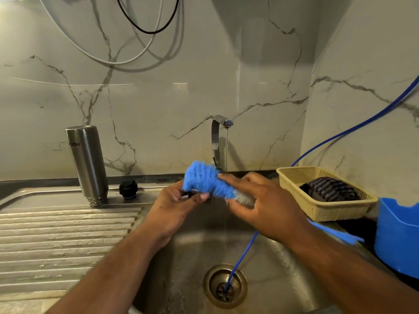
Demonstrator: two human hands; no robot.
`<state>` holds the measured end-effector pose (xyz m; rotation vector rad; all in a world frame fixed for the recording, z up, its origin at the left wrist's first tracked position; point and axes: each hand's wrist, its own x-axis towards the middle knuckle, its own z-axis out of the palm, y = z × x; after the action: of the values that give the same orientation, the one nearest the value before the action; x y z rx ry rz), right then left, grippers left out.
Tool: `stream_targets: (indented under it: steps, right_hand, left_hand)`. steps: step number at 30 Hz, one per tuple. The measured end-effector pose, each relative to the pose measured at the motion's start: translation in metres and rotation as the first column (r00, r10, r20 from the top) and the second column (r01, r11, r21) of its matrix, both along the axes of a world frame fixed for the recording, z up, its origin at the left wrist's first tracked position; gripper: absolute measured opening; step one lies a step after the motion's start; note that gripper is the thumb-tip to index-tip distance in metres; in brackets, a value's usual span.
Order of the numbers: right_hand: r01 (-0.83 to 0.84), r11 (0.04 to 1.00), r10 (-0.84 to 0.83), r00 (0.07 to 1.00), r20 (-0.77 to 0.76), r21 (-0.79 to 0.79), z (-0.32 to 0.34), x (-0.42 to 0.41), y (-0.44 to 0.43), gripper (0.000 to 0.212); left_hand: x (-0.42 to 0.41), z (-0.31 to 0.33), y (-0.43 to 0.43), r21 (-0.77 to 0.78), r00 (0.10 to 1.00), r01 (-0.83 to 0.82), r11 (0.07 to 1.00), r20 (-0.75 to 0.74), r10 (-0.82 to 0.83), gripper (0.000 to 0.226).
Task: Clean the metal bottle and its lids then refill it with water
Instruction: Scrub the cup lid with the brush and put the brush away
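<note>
Left hand [179,200] is held over the sink basin [181,257], fingers curled, thumb and fingertips pinching a small dark piece [191,194]; most of that piece is hidden, so its identity cannot be told. Right hand [260,205] is just to the right of it and grips a blue scrubber [204,180], index finger stretched along the top and the other fingers curled beneath. The scrubber lies against the dark piece and over the left fingertips. A grey, blurred mass [244,199] shows under the right fingers; what it is cannot be told.

Metal bottle [87,164] stands inverted, mouth down, on the ribbed draining board [56,234] to the far left, well apart from both hands. Black lid [128,189] sits just right of the bottle's mouth, on the same board near the basin edge.

Tap [217,137] stands at the far side of the basin, with a thin stream of water [227,150] falling behind the hands. Blue hose [242,257] runs down from the right wall, passes under the right wrist and ends in the drain [225,285].

Beige plastic basket [317,209] sits to the right of the basin and holds a dark striped cloth [328,189]. Blue plastic container [396,241] stands near right, touching the basket's corner. Cables [136,53] hang looped on the marble wall above
</note>
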<state>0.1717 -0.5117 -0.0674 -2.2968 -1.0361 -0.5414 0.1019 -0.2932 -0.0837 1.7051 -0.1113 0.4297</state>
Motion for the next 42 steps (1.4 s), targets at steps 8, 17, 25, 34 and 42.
stream_targets:
  steps: [8,17,25,34,42]
  right_hand:
    - [0.038,0.998,-0.037,0.999,-0.036,0.04,0.001,0.004,-0.002,0.056]
    - [0.054,0.973,-0.028,0.993,-0.118,0.224,-0.001,0.004,0.0,0.052]
    - [0.006,0.953,0.033,0.992,-0.124,0.303,0.0,-0.001,0.011,0.051]
    - [-0.019,0.971,0.03,0.999,-0.043,0.237,-0.002,-0.004,0.016,0.056]
    - [-0.023,0.998,0.023,1.0,-0.001,0.054,-0.007,-0.004,0.011,0.058]
  left_hand:
    - [0.0,0.0,-0.004,0.078,1.0,0.007,0.997,-0.02,-0.006,0.024]
    - [-0.001,0.005,-0.004,-0.508,0.991,0.067,0.859,-0.067,-0.117,0.051]
    - [-0.003,0.018,-0.023,-0.841,0.981,0.076,0.536,-0.032,-0.189,0.046]
    - [-0.007,0.018,-0.019,-0.754,0.991,0.038,0.656,-0.059,-0.124,0.05]
    - [-0.007,0.016,-0.01,-0.755,0.993,-0.005,0.656,-0.082,-0.088,0.051]
